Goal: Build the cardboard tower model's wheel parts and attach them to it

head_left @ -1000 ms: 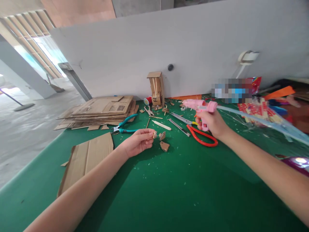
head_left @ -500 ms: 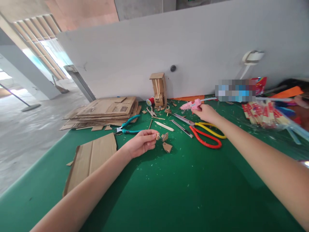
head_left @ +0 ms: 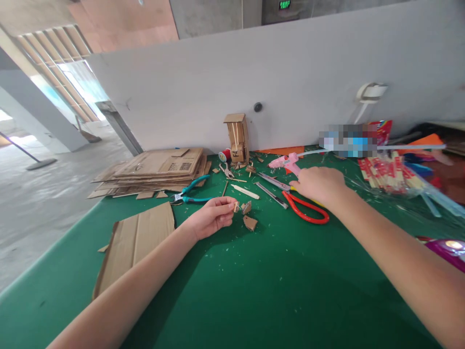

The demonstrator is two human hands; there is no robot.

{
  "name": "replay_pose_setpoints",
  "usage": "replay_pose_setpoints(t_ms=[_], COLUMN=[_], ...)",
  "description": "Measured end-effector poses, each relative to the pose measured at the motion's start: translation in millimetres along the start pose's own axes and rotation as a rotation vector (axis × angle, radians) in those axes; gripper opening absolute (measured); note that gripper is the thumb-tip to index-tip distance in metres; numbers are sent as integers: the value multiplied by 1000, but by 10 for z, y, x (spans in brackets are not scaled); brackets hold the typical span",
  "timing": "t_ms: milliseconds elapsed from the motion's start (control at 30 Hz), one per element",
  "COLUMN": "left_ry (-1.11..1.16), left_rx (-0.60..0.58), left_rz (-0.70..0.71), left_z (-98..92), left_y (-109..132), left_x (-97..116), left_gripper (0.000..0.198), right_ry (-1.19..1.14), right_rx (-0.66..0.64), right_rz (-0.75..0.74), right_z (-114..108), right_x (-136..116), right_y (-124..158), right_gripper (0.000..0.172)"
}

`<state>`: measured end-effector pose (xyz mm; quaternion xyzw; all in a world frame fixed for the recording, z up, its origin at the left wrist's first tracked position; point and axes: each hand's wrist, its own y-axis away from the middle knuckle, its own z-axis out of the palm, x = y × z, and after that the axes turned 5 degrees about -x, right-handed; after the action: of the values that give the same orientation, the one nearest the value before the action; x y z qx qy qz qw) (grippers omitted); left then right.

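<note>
My left hand (head_left: 212,218) is closed, with thumb and fingertips pinching a small cardboard piece (head_left: 236,207). Just right of it stand small joined cardboard bits (head_left: 246,208), and a loose cardboard scrap (head_left: 250,223) lies closer to me. My right hand (head_left: 320,185) hovers over the scissors (head_left: 308,213), covering part of their yellow handle. Its thumb points left; the other fingers are mostly hidden behind the knuckles. Off its fingertips, the pink glue gun (head_left: 286,162) rests at the back with a glue stick in its rear end.
A cardboard stack (head_left: 160,162), a flat cardboard sheet (head_left: 136,242) and teal pliers (head_left: 194,191) lie on the left. A small cardboard structure (head_left: 237,138) stands by the panel. A utility knife (head_left: 271,195) lies mid-table; plastic-wrapped packets (head_left: 387,174) are at right.
My right hand has come off the glue gun and moved right and nearer to me, over the scissors. The glue gun stays in place. My left hand keeps its pinch on the cardboard piece.
</note>
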<state>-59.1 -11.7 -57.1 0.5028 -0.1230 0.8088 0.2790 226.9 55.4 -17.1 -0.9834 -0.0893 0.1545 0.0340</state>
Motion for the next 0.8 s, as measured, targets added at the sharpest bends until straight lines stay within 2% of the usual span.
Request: replay_pose_setpoints(t_ms=[33, 67, 133, 167, 200, 333, 433, 533, 700, 800], left_ry=[-2, -6, -13, -15, -16, -18, -25, -30, -28, -132], left_rx=[0, 0, 3, 4, 8, 24, 16, 18, 1, -32], left_rz=[1, 1, 6, 9, 11, 2, -1, -4, -1, -9], left_z=[-4, -9, -21, -26, -31, -35, -30, -31, -39, -5], left_y=[1, 2, 3, 3, 4, 8, 10, 7, 15, 29], left_x=[-3, -7, -17, -23, -27, -25, -15, -18, -26, 33], left_gripper=[18, 18, 19, 20, 20, 21, 21, 22, 22, 22], right_ry=[40, 19, -261, -420, -530, -651, -670, -634, -455, -66], right_rx=[-55, -149, -358, -450, -480, -439, -405, -314, -133, -20], right_rz=[10, -44, -247, -303, -321, -320, -314, -353, -354, -301], right_z=[-3, 8, 72, 120, 171, 332, 358, 341, 277, 221], right_x=[-142, -293, -586, -710, -812, -995, -1007, -1019, -946, -762], right_y=[112, 223, 418, 493, 549, 616, 602, 609, 596, 547], right_gripper=[25, 27, 28, 28, 26, 20, 18, 17, 17, 23])
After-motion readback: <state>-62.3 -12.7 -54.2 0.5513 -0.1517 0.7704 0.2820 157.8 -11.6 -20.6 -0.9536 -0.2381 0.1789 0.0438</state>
